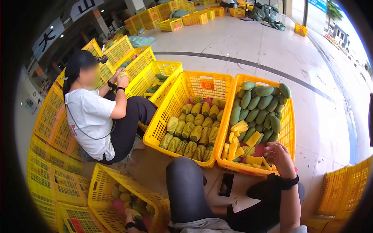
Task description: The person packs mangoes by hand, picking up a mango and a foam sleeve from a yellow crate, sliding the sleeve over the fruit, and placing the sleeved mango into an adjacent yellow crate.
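My right hand (277,156) hovers at the near right corner of a yellow crate (286,149), fingers loosely curled and apart, with nothing visible in them. Green mangoes (265,101) fill the far part of this crate; loose yellow foam net sleeves (232,149) lie in its near part. At the lower left, my left hand (130,219) reaches into another yellow crate (101,190), closed around a pale green mango (134,212), partly hidden. Other mangoes lie about it. The middle crate (155,136) holds rows of mangoes in net sleeves (189,130).
A co-worker (91,112) sits at the left, both hands on a sleeved fruit (123,74). Stacked yellow crates (52,171) line the left side; more crates (344,190) stand at the lower right. A dark phone (226,184) lies on the floor by my legs.
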A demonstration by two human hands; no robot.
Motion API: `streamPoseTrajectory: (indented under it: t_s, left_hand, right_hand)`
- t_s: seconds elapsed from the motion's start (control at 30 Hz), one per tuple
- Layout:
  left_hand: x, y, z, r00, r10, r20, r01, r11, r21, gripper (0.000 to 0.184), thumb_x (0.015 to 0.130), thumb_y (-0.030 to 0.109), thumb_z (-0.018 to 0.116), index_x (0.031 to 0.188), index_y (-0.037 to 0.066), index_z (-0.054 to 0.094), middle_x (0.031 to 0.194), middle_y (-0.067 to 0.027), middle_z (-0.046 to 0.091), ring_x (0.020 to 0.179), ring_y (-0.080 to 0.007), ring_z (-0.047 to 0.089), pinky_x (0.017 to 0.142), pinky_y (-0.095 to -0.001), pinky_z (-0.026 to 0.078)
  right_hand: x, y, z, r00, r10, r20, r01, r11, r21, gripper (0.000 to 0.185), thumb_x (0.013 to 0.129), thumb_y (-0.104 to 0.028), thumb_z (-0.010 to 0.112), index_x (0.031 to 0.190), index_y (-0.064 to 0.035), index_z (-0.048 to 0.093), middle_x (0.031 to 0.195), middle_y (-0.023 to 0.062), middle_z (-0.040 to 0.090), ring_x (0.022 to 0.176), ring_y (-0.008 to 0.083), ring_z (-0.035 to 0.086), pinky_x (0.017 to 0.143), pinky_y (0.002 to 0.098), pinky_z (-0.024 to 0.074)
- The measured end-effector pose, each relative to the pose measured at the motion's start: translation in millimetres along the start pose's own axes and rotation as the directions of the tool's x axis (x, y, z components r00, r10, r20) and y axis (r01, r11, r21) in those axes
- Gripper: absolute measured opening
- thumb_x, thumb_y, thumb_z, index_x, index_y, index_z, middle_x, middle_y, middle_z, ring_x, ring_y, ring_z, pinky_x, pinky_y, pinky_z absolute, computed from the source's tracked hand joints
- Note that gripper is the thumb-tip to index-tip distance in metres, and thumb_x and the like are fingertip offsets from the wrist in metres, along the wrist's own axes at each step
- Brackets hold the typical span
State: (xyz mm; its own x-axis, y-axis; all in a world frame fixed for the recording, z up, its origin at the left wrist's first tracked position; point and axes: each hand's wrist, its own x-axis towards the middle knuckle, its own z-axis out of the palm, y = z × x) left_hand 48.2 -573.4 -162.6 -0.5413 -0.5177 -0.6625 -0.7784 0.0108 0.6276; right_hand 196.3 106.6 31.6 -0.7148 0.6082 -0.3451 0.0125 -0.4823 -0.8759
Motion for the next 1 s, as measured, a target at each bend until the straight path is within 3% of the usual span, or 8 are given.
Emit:
streamPoseTrajectory:
  t_s: [0.33, 0.43, 0.5, 0.6, 0.7, 0.77, 0.83, 1.0]
  left_hand:
    - [48, 4, 41, 0.912, -0.223, 0.345, 0.077, 0.917, 0.391, 0.055, 0.084, 0.043, 0.045, 0.121, 0.003, 0.040, 0.120, -0.0105, 0.046, 0.108, -0.0246, 0.045, 0.085, -0.0404, 0.038]
    - [96, 90, 25, 0.874, 0.004, 0.485, -0.111, 0.975, 0.193, 0.056, 0.084, 0.045, 0.044, 0.121, 0.002, 0.040, 0.120, -0.0107, 0.047, 0.108, -0.0247, 0.045, 0.084, -0.0409, 0.039]
    - [-27, 163, 76, 0.857, 0.498, 0.131, -0.491, 0.867, -0.083, 0.054, 0.083, 0.046, 0.042, 0.122, 0.010, 0.039, 0.121, -0.0075, 0.046, 0.110, -0.0227, 0.044, 0.084, -0.0362, 0.033]
    - [-201, 257, 144, 0.462, 0.851, 0.248, -0.830, 0.514, -0.218, 0.045, 0.084, 0.035, 0.043, 0.122, 0.012, 0.038, 0.120, -0.0068, 0.045, 0.110, -0.0221, 0.043, 0.091, -0.0374, 0.027]
    - [-320, 285, 220, 0.050, 0.932, 0.360, -0.771, 0.265, -0.579, 0.038, 0.086, 0.026, 0.042, 0.119, 0.007, 0.039, 0.116, -0.0097, 0.047, 0.104, -0.0204, 0.045, 0.085, -0.0327, 0.034]
    - [-380, 271, 278, -0.103, 0.842, 0.530, -0.479, 0.425, -0.768, 0.035, 0.085, 0.023, 0.045, 0.115, 0.006, 0.041, 0.111, -0.0102, 0.048, 0.099, -0.0203, 0.047, 0.079, -0.0318, 0.039]
    - [-420, 245, 338, -0.169, 0.629, 0.759, -0.229, 0.723, -0.651, 0.031, 0.084, 0.021, 0.047, 0.110, 0.006, 0.043, 0.106, -0.0088, 0.051, 0.095, -0.0202, 0.050, 0.077, -0.0326, 0.042]
    - [-432, 181, 435, -0.156, 0.314, 0.936, -0.260, 0.902, -0.346, 0.024, 0.085, 0.016, 0.046, 0.107, 0.006, 0.045, 0.098, -0.0076, 0.054, 0.086, -0.0182, 0.053, 0.074, -0.0302, 0.043]
  right_hand:
    - [4, 9, -26, 0.999, -0.003, -0.051, 0.006, 0.998, 0.055, 0.021, 0.083, -0.021, 0.048, 0.095, -0.0041, 0.051, 0.084, 0.0060, 0.057, 0.072, 0.0144, 0.055, 0.064, 0.0265, 0.0458]
    - [6, 6, -26, 0.998, 0.028, -0.053, -0.025, 0.999, 0.047, 0.021, 0.084, -0.022, 0.047, 0.095, -0.0049, 0.051, 0.085, 0.0052, 0.058, 0.072, 0.0137, 0.055, 0.065, 0.0263, 0.0448]
    - [11, 6, -29, 1.000, -0.024, -0.018, 0.026, 0.994, 0.106, 0.022, 0.084, -0.023, 0.047, 0.096, -0.0052, 0.051, 0.085, 0.0051, 0.058, 0.072, 0.0138, 0.055, 0.064, 0.0258, 0.0448]
    - [13, -7, -29, 0.996, -0.067, -0.057, 0.076, 0.984, 0.161, 0.023, 0.084, -0.023, 0.047, 0.098, -0.0046, 0.051, 0.085, 0.0048, 0.058, 0.072, 0.0139, 0.055, 0.063, 0.0256, 0.0453]
    - [25, -14, -39, 0.983, -0.077, -0.167, 0.110, 0.974, 0.198, 0.022, 0.084, -0.020, 0.047, 0.097, -0.0043, 0.051, 0.084, 0.0044, 0.058, 0.072, 0.0144, 0.056, 0.065, 0.0273, 0.0460]
    - [53, -2, -60, 0.981, 0.089, -0.171, 0.019, 0.837, 0.547, 0.019, 0.082, -0.018, 0.048, 0.096, -0.0049, 0.049, 0.084, 0.0047, 0.058, 0.072, 0.0149, 0.056, 0.067, 0.0288, 0.0459]
    - [86, 15, -74, 0.967, 0.159, -0.200, 0.002, 0.776, 0.630, 0.020, 0.080, -0.017, 0.051, 0.095, -0.0053, 0.048, 0.082, 0.0049, 0.058, 0.072, 0.0156, 0.056, 0.067, 0.0295, 0.0455]
    - [175, 99, -108, 0.707, 0.385, -0.593, -0.093, 0.882, 0.462, 0.030, 0.072, -0.021, 0.061, 0.096, -0.0060, 0.048, 0.088, 0.0094, 0.050, 0.071, 0.0205, 0.049, 0.065, 0.0369, 0.0424]
